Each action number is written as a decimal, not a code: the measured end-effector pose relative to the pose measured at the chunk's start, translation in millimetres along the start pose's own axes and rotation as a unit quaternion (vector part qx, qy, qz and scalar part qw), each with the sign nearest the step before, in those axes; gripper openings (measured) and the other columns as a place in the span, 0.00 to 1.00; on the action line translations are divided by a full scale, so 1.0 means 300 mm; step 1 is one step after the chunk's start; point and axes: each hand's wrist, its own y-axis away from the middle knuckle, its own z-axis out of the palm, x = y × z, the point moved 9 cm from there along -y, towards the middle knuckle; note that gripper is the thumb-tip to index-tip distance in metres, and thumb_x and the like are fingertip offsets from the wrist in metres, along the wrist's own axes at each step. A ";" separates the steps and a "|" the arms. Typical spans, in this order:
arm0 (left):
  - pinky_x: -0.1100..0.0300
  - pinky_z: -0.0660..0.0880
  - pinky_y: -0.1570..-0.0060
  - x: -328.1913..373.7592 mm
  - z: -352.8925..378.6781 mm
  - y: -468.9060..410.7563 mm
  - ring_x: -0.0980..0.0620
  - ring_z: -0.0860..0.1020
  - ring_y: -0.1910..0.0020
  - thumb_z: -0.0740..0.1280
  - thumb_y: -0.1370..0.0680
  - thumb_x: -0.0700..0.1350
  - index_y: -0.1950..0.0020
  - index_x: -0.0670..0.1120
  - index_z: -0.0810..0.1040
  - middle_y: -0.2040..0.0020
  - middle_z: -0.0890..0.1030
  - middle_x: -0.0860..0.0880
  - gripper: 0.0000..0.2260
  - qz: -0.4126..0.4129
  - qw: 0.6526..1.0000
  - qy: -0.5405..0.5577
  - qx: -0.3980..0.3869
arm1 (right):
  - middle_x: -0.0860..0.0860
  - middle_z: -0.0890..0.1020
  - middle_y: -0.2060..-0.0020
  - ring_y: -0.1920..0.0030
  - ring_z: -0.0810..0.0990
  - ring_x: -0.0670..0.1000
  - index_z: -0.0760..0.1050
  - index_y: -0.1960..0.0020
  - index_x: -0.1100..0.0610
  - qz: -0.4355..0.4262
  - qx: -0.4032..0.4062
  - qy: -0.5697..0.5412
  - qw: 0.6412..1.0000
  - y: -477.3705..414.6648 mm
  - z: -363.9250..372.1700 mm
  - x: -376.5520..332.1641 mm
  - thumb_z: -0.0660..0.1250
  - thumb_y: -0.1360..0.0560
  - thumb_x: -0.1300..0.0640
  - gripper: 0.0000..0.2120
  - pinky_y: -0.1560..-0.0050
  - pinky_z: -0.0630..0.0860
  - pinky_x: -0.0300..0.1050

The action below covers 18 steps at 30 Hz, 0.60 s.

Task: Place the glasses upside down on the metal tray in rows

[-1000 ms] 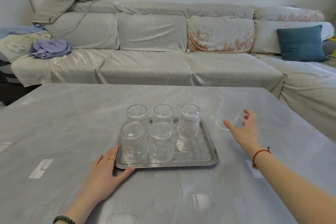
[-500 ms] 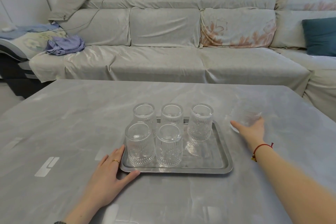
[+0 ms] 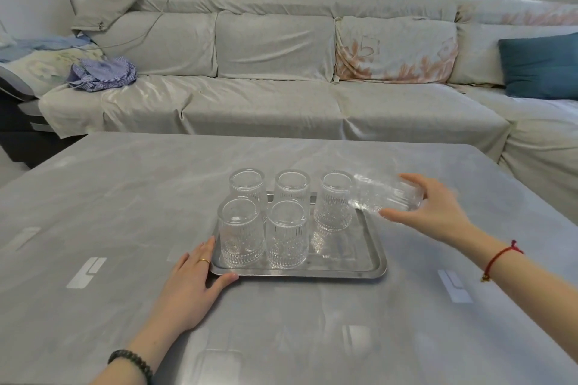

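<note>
Clear ribbed glass fills most of the metal tray [image 3: 372,255]: five glasses stand upside down on it, three in the far row and two in the near row, leaving the near-right spot bare; the far-right glass [image 3: 334,201] stands just beside the fingertips of the right hand [image 3: 433,209]. That hand reaches in from the right with the forearm stretched across the grey table [image 3: 125,191] and a red string bracelet [image 3: 497,259] at the wrist; it holds a sixth glass [image 3: 386,197] lying on its side in the air, blurred, the thumb under its near side and the fingers curled over its far side, gripping the end nearest the palm; the other end of the glass points left, beyond the fingertips, towards the far-right glass, above the tray's right edge; whether the two glasses touch cannot be told through the blur. The left hand [image 3: 190,287] lies palm down on the table at the tray's near-left corner; its fingers are loosely spread, holding nothing; the thumb stretches along the tray's front rim and appears to touch it, the index finger runs up the left rim beside the near-left glass [image 3: 240,233], which stands just past the fingertips; a gold ring [image 3: 204,261] sits on one finger and a dark beaded bracelet [image 3: 133,359] circles the wrist; the near-middle glass [image 3: 287,236] stands to the right of the thumb tip, farther in.
</note>
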 end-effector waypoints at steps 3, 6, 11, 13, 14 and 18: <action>0.56 0.50 0.26 -0.001 0.000 -0.001 0.53 0.57 0.26 0.56 0.28 0.65 0.26 0.47 0.48 0.24 0.58 0.50 0.38 0.000 1.000 -0.001 0.001 | 0.49 0.75 0.51 0.52 0.73 0.49 0.71 0.40 0.52 -0.023 -0.023 0.007 0.999 0.016 -0.029 -0.103 0.79 0.43 0.49 0.34 0.51 0.67 0.42; 0.56 0.50 0.26 0.000 -0.003 -0.003 0.53 0.58 0.27 0.57 0.28 0.65 0.26 0.46 0.48 0.25 0.59 0.50 0.38 0.001 1.000 -0.006 0.009 | 0.48 0.75 0.52 0.51 0.74 0.48 0.70 0.41 0.52 -0.042 -0.056 0.010 0.998 0.030 0.016 -0.188 0.79 0.44 0.50 0.34 0.51 0.67 0.41; 0.57 0.49 0.26 -0.001 -0.003 -0.004 0.54 0.57 0.26 0.56 0.28 0.65 0.26 0.47 0.47 0.24 0.58 0.50 0.38 0.002 1.000 -0.009 0.011 | 0.49 0.75 0.47 0.47 0.72 0.45 0.70 0.39 0.54 -0.052 -0.073 -0.004 0.996 0.049 0.161 -0.241 0.78 0.42 0.52 0.34 0.47 0.66 0.38; 0.57 0.49 0.26 -0.004 -0.002 -0.004 0.54 0.56 0.26 0.56 0.28 0.66 0.26 0.46 0.47 0.24 0.58 0.50 0.38 0.001 1.000 -0.012 0.012 | 0.50 0.76 0.41 0.42 0.73 0.49 0.69 0.37 0.55 -0.052 -0.083 0.008 0.995 0.049 0.217 -0.241 0.77 0.41 0.52 0.35 0.44 0.66 0.38; 0.57 0.49 0.26 -0.004 -0.001 -0.004 0.54 0.56 0.26 0.55 0.28 0.66 0.26 0.46 0.47 0.24 0.58 0.50 0.38 0.002 1.000 -0.013 0.012 | 0.51 0.76 0.39 0.40 0.72 0.51 0.68 0.36 0.56 -0.054 -0.086 0.019 0.995 0.048 0.240 -0.240 0.76 0.40 0.52 0.35 0.43 0.65 0.39; 0.57 0.50 0.26 -0.001 -0.002 -0.005 0.53 0.57 0.26 0.55 0.28 0.66 0.26 0.46 0.48 0.24 0.58 0.50 0.38 0.004 1.000 -0.013 0.016 | 0.54 0.74 0.38 0.37 0.70 0.54 0.67 0.35 0.56 -0.049 -0.098 0.040 0.993 0.050 0.298 -0.216 0.75 0.39 0.52 0.36 0.40 0.65 0.41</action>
